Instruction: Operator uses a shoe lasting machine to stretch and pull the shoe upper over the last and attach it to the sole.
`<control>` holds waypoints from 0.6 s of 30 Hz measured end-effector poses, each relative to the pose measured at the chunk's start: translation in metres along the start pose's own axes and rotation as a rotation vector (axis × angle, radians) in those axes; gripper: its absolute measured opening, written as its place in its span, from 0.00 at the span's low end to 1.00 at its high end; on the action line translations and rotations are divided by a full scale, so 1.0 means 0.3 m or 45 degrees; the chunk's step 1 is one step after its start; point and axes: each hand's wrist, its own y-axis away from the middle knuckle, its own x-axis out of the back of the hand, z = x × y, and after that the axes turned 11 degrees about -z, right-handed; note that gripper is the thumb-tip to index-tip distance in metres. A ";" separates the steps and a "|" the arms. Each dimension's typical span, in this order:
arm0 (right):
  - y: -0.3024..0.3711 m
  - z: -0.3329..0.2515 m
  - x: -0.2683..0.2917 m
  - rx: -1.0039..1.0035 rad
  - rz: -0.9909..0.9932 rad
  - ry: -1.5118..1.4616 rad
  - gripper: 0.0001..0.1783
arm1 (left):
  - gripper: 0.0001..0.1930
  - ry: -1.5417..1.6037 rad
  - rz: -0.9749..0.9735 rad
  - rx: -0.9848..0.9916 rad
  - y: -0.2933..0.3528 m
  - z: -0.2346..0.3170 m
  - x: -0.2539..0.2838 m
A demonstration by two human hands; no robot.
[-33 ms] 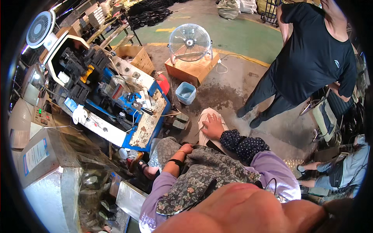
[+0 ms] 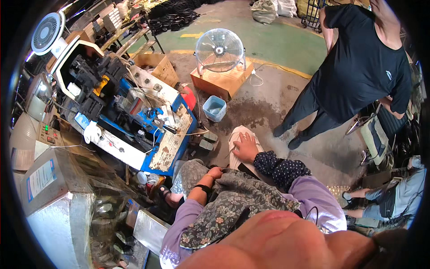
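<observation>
My right hand [image 2: 245,147] lies with its fingers spread on pale beige cloth [image 2: 238,131] over what looks like my knee. Its wrist is in a dark sleeve cover with white dots [image 2: 286,172]. My left hand [image 2: 215,172] rests on my lap against a dark floral apron [image 2: 242,193]. Its fingers look curled in, and whatever they may hold is hidden. A black band [image 2: 204,188] circles the left wrist.
Left stands a blue-and-white machine [image 2: 134,112] with a white glove [image 2: 92,132] on its edge. Ahead are a floor fan [image 2: 219,50] on a cardboard box [image 2: 224,80] and a blue bucket [image 2: 214,110]. A person in black [image 2: 358,62] stands at right; another [image 2: 403,193] is lower right.
</observation>
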 end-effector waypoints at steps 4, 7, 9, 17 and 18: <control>0.001 -0.009 0.004 -0.013 -0.011 0.010 0.28 | 0.15 0.005 0.003 -0.014 0.015 0.010 -0.001; 0.002 -0.013 0.010 -0.030 -0.025 0.034 0.28 | 0.14 -0.073 0.041 -0.022 0.015 0.006 -0.003; 0.003 -0.014 0.014 -0.010 -0.026 -0.007 0.28 | 0.17 -0.020 -0.107 0.105 0.010 0.005 0.002; 0.006 -0.012 0.013 -0.009 0.000 -0.007 0.28 | 0.17 -0.077 -0.026 -0.014 -0.012 -0.012 -0.008; 0.006 -0.010 0.012 -0.027 0.009 0.020 0.27 | 0.17 -0.060 -0.044 0.018 -0.019 -0.014 -0.011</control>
